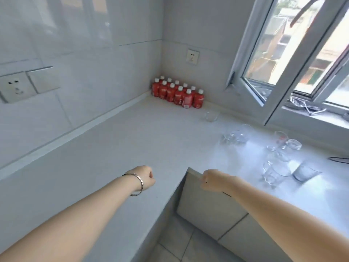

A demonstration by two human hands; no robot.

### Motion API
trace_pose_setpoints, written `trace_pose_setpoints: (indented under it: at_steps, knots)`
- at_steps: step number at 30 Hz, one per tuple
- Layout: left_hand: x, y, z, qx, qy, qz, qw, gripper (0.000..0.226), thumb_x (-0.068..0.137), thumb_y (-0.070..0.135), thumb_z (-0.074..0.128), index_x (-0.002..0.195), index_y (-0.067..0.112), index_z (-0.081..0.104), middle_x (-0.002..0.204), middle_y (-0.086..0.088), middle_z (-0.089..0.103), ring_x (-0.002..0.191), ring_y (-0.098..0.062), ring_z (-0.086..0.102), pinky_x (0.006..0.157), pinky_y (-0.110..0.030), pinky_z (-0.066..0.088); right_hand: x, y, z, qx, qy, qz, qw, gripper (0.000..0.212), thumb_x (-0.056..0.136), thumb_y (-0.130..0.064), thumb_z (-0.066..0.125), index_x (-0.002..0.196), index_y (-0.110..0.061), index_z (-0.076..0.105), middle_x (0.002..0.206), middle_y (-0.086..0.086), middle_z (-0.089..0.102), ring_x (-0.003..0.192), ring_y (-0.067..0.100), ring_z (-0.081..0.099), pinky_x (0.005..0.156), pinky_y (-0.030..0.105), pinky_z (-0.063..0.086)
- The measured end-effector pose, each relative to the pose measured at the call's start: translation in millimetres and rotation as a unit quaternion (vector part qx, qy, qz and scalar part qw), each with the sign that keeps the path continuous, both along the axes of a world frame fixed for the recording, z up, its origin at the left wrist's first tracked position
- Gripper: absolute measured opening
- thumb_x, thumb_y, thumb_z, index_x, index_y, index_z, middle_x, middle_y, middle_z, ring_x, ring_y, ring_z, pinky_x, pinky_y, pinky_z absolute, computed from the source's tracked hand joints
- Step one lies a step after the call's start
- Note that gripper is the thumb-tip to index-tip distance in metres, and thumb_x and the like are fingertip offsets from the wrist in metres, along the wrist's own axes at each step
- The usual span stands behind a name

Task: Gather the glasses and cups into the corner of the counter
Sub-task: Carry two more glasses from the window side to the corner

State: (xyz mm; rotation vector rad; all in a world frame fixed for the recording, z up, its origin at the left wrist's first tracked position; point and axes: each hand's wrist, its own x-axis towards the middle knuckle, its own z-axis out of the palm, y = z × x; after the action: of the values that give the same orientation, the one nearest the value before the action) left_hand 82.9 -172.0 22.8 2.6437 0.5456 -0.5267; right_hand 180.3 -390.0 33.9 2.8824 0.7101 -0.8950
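Over on the right tabletop (pixel 217 154) sit the glasses (pixel 277 167), far-right of my right hand (pixel 211 179), which is nearer. Both it and my left hand (pixel 146 176) have fingers curled shut, holding nothing.

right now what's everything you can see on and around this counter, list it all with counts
red bottles: about twelve, red with white caps, two rows in the far corner of the counter
small clear cup: one, clear, alone just right of the bottles
clear glasses: roughly seven or eight, blurred, spread along the counter below the window; exact count unclear
counter: one, pale grey, L-shaped
wall sockets: two, white, one by the corner, one on the left wall
window: one, white frame, sash swung open inward
dark cable: one, right edge of counter
bracelet: one, silver, left wrist
left hand: closed fist, empty, above the counter
right hand: closed, empty, at the counter's inner corner
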Motion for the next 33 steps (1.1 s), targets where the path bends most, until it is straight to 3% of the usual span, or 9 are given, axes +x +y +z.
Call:
trace_pose_setpoints:
  at_steps: [4, 6, 12, 19, 26, 30, 33]
  knots:
    - [82.2, -56.7, 3.4, 0.004, -0.004, -0.057, 0.998, 0.028, 0.088, 0.028, 0.050, 0.111, 0.016, 0.061, 0.119, -0.005, 0.064, 0.109, -0.023, 0.059, 0.091, -0.028, 0.046, 57.7, -84.9, 0.5, 0.028, 0.003, -0.086, 0.996, 0.042, 0.092, -0.026, 0.050, 0.132, -0.014, 0.047, 0.136, 0.006, 0.050, 0.126, 0.022, 0.047, 0.092, 0.026, 0.040]
    - [118.1, -75.8, -1.8, 0.010, 0.001, -0.082, 0.997, 0.027, 0.088, 0.028, 0.049, 0.110, 0.018, 0.061, 0.116, -0.003, 0.064, 0.107, -0.023, 0.059, 0.091, -0.029, 0.047, 81.1, -115.0, -3.8, 0.035, 0.003, -0.119, 0.992, 0.042, 0.092, -0.028, 0.050, 0.132, -0.015, 0.048, 0.133, 0.004, 0.054, 0.124, 0.022, 0.049, 0.087, 0.025, 0.039]
    - [229.6, -109.7, -25.0, 0.019, 0.020, -0.151, 0.988, 0.027, 0.087, 0.029, 0.048, 0.110, 0.019, 0.059, 0.115, -0.003, 0.064, 0.105, -0.023, 0.060, 0.090, -0.030, 0.047, 156.6, -162.7, -31.9, 0.046, -0.011, -0.211, 0.976, 0.041, 0.091, -0.028, 0.051, 0.130, -0.017, 0.051, 0.130, 0.005, 0.058, 0.118, 0.023, 0.055, 0.093, 0.028, 0.044]
    - [364.2, -112.3, -57.8, -0.006, 0.052, -0.188, 0.981, 0.034, 0.088, 0.027, 0.047, 0.119, 0.017, 0.056, 0.123, -0.003, 0.060, 0.112, -0.023, 0.057, 0.096, -0.030, 0.046, 280.3, -142.6, -57.7, 0.124, -0.060, -0.290, 0.947, 0.056, 0.088, -0.019, 0.055, 0.140, -0.013, 0.036, 0.142, 0.008, 0.039, 0.125, 0.025, 0.046, 0.097, 0.030, 0.042]
    - [460.1, -89.8, -79.4, -0.036, 0.074, -0.183, 0.980, 0.033, 0.089, 0.030, 0.047, 0.119, 0.020, 0.056, 0.119, -0.001, 0.061, 0.108, -0.022, 0.059, 0.093, -0.028, 0.047, 406.7, -103.2, -80.5, 0.129, -0.057, -0.359, 0.923, 0.090, 0.084, -0.020, 0.061, 0.150, -0.018, 0.000, 0.157, 0.015, -0.002, 0.145, 0.031, 0.010, 0.113, 0.039, 0.030]
    - [482.5, -84.1, -97.8, -0.056, 0.075, -0.187, 0.978, 0.032, 0.089, 0.033, 0.047, 0.118, 0.022, 0.056, 0.098, 0.005, 0.059, 0.096, -0.019, 0.061, 0.088, -0.028, 0.049, 434.3, -104.1, -103.2, 0.101, -0.131, -0.375, 0.912, 0.089, 0.084, -0.019, 0.062, 0.150, -0.012, 0.002, 0.159, 0.007, 0.009, 0.147, 0.023, 0.011, 0.116, 0.037, 0.021]
    - [490.8, -91.2, -106.6, -0.072, 0.070, -0.194, 0.976, 0.030, 0.089, 0.030, 0.048, 0.115, 0.021, 0.058, 0.090, 0.009, 0.054, 0.092, -0.018, 0.060, 0.086, -0.028, 0.049, 431.7, -114.5, -113.3, 0.120, -0.127, -0.354, 0.919, 0.094, 0.082, -0.025, 0.068, 0.150, -0.010, 0.005, 0.158, 0.006, 0.010, 0.146, 0.024, 0.010, 0.118, 0.032, 0.015]
